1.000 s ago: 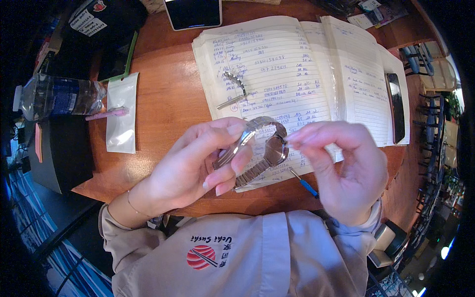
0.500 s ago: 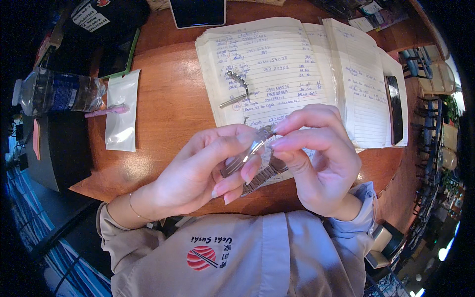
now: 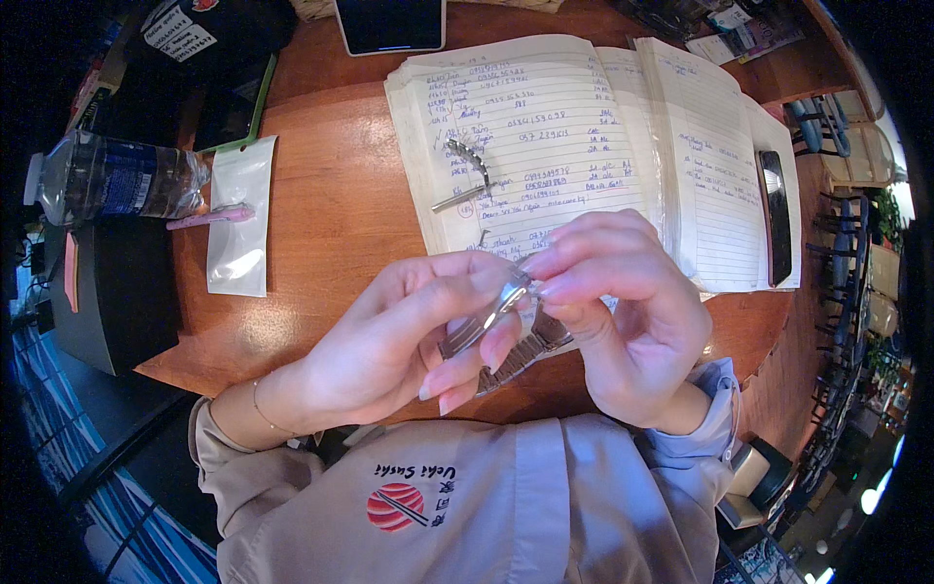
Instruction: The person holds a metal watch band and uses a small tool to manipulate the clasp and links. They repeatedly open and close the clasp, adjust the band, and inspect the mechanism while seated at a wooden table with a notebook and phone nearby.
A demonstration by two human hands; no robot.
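Note:
A metal-link watch [image 3: 516, 363] is held over the lower part of the open notebook [image 3: 545, 107]. My left hand [image 3: 379, 326] is closed around its shiny folding clasp [image 3: 494, 313], thumb on top and fingers beneath. At the far end of the clasp, my right hand [image 3: 637, 316] pinches with thumb and fingertips; whatever small part is between them is hidden. The links hang below, and the dark watch head [image 3: 551, 333] shows partly behind the right thumb. On the page lie a short strip of metal links [image 3: 469, 154], a thin metal rod [image 3: 453, 201] and a tiny pin [image 3: 484, 237].
To the left a water bottle [image 3: 117, 180] lies on its side by a white pouch [image 3: 238, 263] with a pink pen [image 3: 219, 216] across it. A tablet [image 3: 389, 24] is at the back. A dark phone [image 3: 775, 219] rests on the notebook's right edge.
My right fingertips have moved slightly left and closed in against the clasp's end. The watch has shifted a little in my hands, showing more of its head.

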